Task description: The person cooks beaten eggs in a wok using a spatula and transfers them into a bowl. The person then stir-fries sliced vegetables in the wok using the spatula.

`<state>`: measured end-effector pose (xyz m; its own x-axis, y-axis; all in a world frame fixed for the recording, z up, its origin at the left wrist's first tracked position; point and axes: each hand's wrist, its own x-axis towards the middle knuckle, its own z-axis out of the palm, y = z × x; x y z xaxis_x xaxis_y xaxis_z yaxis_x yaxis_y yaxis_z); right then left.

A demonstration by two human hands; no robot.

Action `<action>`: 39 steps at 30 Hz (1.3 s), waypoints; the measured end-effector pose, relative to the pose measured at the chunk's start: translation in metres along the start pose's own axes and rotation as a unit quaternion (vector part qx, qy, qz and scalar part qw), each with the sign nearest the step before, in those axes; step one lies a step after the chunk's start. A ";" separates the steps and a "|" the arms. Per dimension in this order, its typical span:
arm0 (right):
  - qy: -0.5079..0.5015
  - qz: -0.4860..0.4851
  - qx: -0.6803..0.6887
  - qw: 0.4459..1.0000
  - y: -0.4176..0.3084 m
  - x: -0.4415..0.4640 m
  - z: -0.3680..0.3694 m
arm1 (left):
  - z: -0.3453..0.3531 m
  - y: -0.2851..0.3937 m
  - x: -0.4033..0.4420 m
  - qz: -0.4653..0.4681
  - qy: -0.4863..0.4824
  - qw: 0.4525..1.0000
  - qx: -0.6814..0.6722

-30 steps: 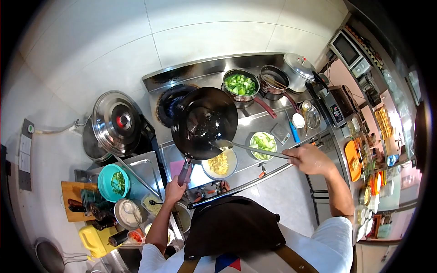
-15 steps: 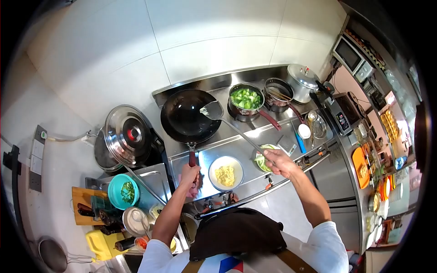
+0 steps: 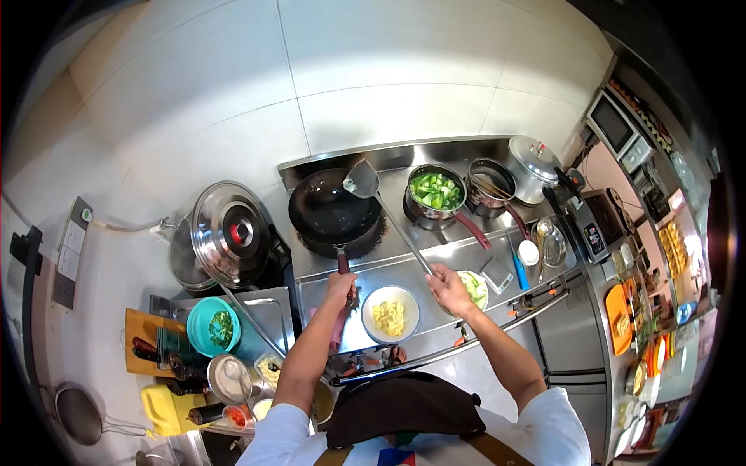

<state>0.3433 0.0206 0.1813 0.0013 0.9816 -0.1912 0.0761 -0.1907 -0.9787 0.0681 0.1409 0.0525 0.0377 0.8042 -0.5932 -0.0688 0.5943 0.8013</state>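
Observation:
My left hand (image 3: 342, 289) is closed around the handle of a dark wok (image 3: 330, 213) on the left part of the stove. The wok is tilted, and its inside looks bare. In my right hand (image 3: 449, 290) is the long handle of a wok spatula (image 3: 404, 238). Its blade is over the wok's far right rim, with pale bits stuck on it. Just in front of the wok stands a white bowl (image 3: 388, 293) holding yellow scrambled egg (image 3: 388, 318). Beside my right hand is a bowl (image 3: 484, 299) of pale green cut vegetable, partly hidden.
A saucepan (image 3: 458, 208) of green vegetables and another saucepan (image 3: 509, 210) stand right of the wok, with a pressure cooker (image 3: 536, 167) behind. A big lidded pot (image 3: 225, 264) stands left, near a turquoise bowl (image 3: 198, 330). A rail (image 3: 443, 346) runs along the counter front.
The wok has become more tilted, its near outer side now showing. My right hand has moved left, and the spatula blade has turned upward near the rim. The whole view has shifted slightly.

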 end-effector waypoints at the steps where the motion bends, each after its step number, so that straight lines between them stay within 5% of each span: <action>1: 0.005 -0.016 0.002 1.000 0.004 0.004 0.004 | 0.001 -0.003 0.002 0.002 0.002 1.000 -0.001; 8: -0.002 -0.027 0.066 0.997 -0.025 -0.020 0.004 | -0.014 -0.003 0.006 -0.006 -0.029 0.999 -0.014; 12: 0.003 -0.109 -0.036 0.993 -0.015 -0.072 -0.034 | -0.035 -0.001 0.009 -0.026 -0.005 0.999 0.030; 16: -0.034 0.058 -0.226 0.972 0.005 -0.145 -0.073 | -0.056 0.003 0.004 0.030 -0.021 0.998 0.045; 18: -0.029 0.014 -0.387 0.921 0.061 -0.179 -0.087 | -0.062 0.000 0.003 0.034 -0.018 0.997 0.066; 21: -0.062 0.079 -0.512 0.853 0.111 -0.203 -0.095 | -0.059 0.000 -0.006 0.036 0.053 0.998 0.016; 24: -0.027 0.121 -0.503 0.856 0.112 -0.205 -0.088 | -0.078 -0.043 0.009 0.153 0.168 0.968 -0.110; 27: -0.038 0.135 -0.486 0.862 0.108 -0.206 -0.090 | -0.081 -0.120 0.000 0.107 0.186 0.970 -0.117; 29: -0.038 0.146 -0.474 0.868 0.099 -0.208 -0.088 | -0.065 -0.171 -0.029 -0.042 0.019 0.990 -0.130; 32: -0.013 0.137 -0.463 0.876 0.089 -0.214 -0.075 | -0.015 -0.170 -0.081 -0.194 -0.109 0.974 -0.044; 39: 0.009 0.119 -0.496 0.860 0.088 -0.218 -0.060 | 0.024 -0.183 -0.068 -0.163 -0.169 0.951 -0.202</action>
<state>0.4097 -0.2098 0.1413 0.1495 0.9180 -0.3674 0.8846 -0.2902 -0.3652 0.1022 -0.0229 -0.0520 0.4352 0.5764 -0.6917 -0.3728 0.8146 0.4443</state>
